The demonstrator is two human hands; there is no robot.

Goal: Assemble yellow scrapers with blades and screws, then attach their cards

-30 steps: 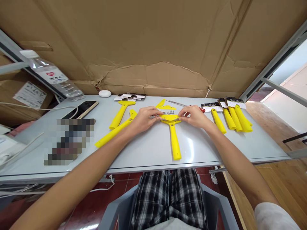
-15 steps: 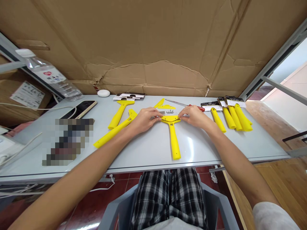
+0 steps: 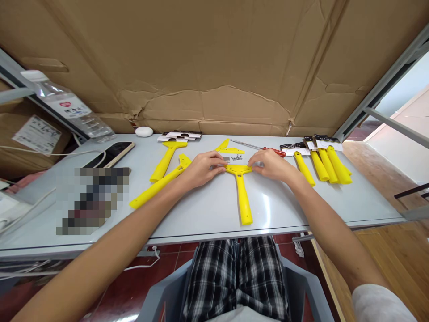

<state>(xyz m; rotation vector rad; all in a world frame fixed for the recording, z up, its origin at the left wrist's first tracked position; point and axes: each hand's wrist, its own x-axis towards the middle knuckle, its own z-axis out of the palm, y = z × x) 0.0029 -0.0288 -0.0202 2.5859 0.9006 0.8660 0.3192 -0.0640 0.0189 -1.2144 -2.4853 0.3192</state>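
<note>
Yellow plastic scraper lies flat at the centre of the pale table, its long handle toward the person and its wide head away; left hand is curled at the head's left end, and right hand is curled at its right end; both are partly closed with fingers bent inward, at or touching the head, though whether either grips it cannot be told; a small metal piece sits just beyond the left hand, beside a printed paper; a yellow triangular part lies behind them, near a red-handled screwdriver; a long yellow handle runs under the left wrist, with a T-headed yellow handle beyond it; a row of yellow handles lies at right; packaging cards lie at the far edge; a smartphone and a plastic water bottle are at upper left; a cardboard sheet fills the top.
</note>
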